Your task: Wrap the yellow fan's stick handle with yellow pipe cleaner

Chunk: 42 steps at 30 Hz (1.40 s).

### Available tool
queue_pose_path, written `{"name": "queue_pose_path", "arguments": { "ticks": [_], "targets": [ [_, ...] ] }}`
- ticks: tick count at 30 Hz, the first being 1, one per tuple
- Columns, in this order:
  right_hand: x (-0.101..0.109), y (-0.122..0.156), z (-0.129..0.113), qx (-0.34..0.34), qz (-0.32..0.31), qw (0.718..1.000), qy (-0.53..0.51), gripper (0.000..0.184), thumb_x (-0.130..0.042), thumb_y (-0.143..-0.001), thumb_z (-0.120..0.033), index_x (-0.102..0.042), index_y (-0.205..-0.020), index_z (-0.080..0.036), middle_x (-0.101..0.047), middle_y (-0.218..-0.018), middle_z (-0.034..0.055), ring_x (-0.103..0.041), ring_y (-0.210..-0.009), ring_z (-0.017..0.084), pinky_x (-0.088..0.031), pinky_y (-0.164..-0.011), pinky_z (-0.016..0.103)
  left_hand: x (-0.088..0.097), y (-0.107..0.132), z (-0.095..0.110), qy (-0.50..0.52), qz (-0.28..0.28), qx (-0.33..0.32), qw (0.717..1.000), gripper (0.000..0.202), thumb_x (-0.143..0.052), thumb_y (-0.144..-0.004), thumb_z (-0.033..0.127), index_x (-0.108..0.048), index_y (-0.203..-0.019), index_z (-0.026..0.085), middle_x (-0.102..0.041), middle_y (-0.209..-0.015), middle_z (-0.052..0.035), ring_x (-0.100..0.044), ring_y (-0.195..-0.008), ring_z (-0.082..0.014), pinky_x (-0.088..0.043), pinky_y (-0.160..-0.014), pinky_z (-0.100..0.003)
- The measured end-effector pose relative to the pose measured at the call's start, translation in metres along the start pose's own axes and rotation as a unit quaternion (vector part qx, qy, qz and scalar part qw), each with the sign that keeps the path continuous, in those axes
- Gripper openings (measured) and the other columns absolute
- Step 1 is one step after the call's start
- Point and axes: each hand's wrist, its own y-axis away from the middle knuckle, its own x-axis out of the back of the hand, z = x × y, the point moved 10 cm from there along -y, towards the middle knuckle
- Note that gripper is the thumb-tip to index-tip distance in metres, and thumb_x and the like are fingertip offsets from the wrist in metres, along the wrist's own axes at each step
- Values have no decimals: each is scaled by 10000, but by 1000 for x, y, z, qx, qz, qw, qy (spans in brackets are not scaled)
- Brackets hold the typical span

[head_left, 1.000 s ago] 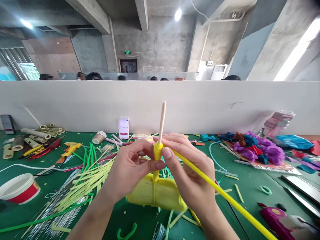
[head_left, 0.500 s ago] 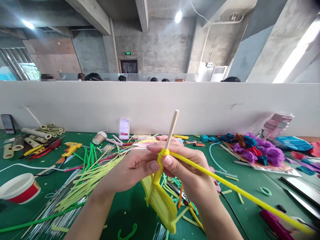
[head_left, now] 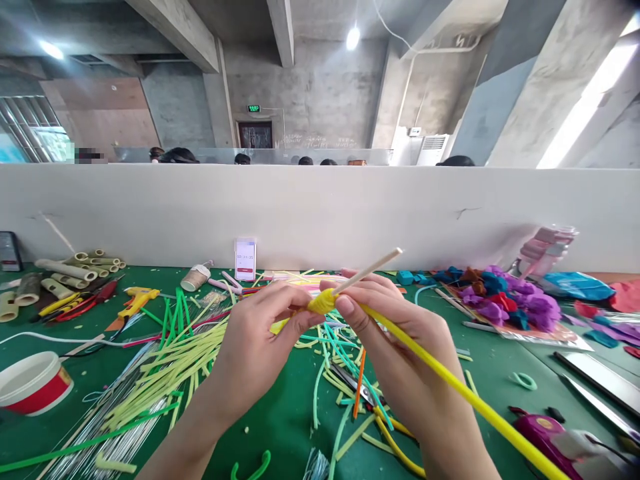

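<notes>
Two hands above a green surface (head_left: pixel 280 427), centre of the frame. The left hand (head_left: pixel 270 333) has its grip closed, thumb and fingers pinching the yellow wrapping (head_left: pixel 323 303) wound about a pale stick (head_left: pixel 370 270), which tilts toward the upper right. The right hand (head_left: pixel 395 327) is drawn together at the stick's wrapped end, its thumb and fingers nipping the yellow cord (head_left: pixel 450 380) that runs to the lower right corner.

Legends and labels: the upright phone (head_left: pixel 245 260), left of centre, displays a row of digits, too blurred to read surely; the lit green sign (head_left: pixel 254 108), upper left of centre, bears indistinct characters; the wall writing (head_left: pixel 316 141), upper centre, is illegible. The red-banded cup (head_left: pixel 35 383), lower left, and the magenta device (head_left: pixel 543 433), lower right, carry small unreadable marks.
</notes>
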Motion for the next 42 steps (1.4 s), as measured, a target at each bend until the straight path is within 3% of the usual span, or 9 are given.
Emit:
{"name": "queue_pose_path", "arguments": {
  "ticks": [3, 8, 17, 23, 29, 33, 37, 40, 42],
  "targets": [
    [4, 1, -7, 45, 44, 998, 18, 179, -678, -900, -210, -798, -985, -312, -799, -983, 5, -667, -1074, 252, -497, -995, 484, 3, 2, 7, -49, 39, -31, 998, 72, -630, -929, 219, -670, -875, 193, -709, -902, -29, -644, -805, -122, -553, -696, -197],
    [-1, 3, -13, 81, 59, 995, 28, 194, -677, -891, -166, -787, -1000, -282, -796, -997, 14, -671, -1076, 236, -501, -985, 459, 0, 4, 7, -47, 35, -19, 998, 114, -616, -936, 215, -628, -828, 182, -663, -859, -20, -616, -764, -105, -554, -644, -167],
    [0, 7, -4, 35, 71, 997, 2, 196, -676, -901, -179, -774, -1020, -300, -788, -1013, -5, -666, -1080, 213, -503, -980, 413, 2, 8, 18, -125, 48, -67, 989, 141, -605, -926, 181, -582, -787, 177, -639, -806, -21, -569, -706, -115, -497, -611, -209],
    [-12, 10, -10, 44, 58, 997, -27, 214, -662, -881, -172, -744, -1069, -232, -762, -1084, 45, -678, -1070, 210, -532, -961, 397, 1, 14, 24, -142, 65, -79, 985, 113, -577, -920, 152, -578, -811, 180, -649, -726, 0, -569, -613, -107, -484, -581, -205],
    [-11, 11, -6, -8, 90, 995, -28, 83, -697, -854, -190, -751, -910, -220, -771, -964, 37, -704, -979, 206, -555, -898, 366, -3, 17, 30, -168, 85, -92, 978, 143, -542, -918, 107, -588, -801, 176, -662, -724, -14, -607, -627, -117, -502, -603, -209],
    [-8, 11, -3, -26, 69, 996, -54, 105, -671, -881, -219, -763, -925, -242, -773, -992, 35, -696, -1024, 217, -557, -902, 377, -10, 10, 3, 12, 8, 28, 1000, 69, -662, -898, 255, -665, -897, 186, -731, -880, -37, -677, -726, -133, -570, -643, -216],
    [-14, 6, 4, -40, 15, 989, -140, 106, -690, -872, -251, -783, -923, -247, -782, -984, 48, -683, -1095, 261, -554, -953, 449, -30, 11, -13, 252, -157, 106, 949, 268, -672, -907, 318, -707, -1165, 255, -714, -1229, -79, -724, -1006, -204, -609, -837, -290],
    [-23, 2, 5, -25, -38, 981, -189, 119, -684, -880, -265, -798, -912, -283, -788, -885, 32, -665, -1142, 284, -544, -984, 507, -45, 19, -9, 339, -282, 109, 891, 301, -615, -943, 362, -708, -1209, 258, -740, -1174, -96, -750, -934, -219, -624, -799, -322],
    [-24, 0, 6, -18, -50, 978, -204, 134, -678, -888, -268, -800, -932, -301, -793, -872, 20, -657, -1159, 284, -536, -998, 519, -42, 17, -10, 318, -268, 95, 904, 240, -619, -940, 358, -748, -1099, 233, -782, -984, -77, -754, -800, -194, -620, -717, -295]
  ]
}}
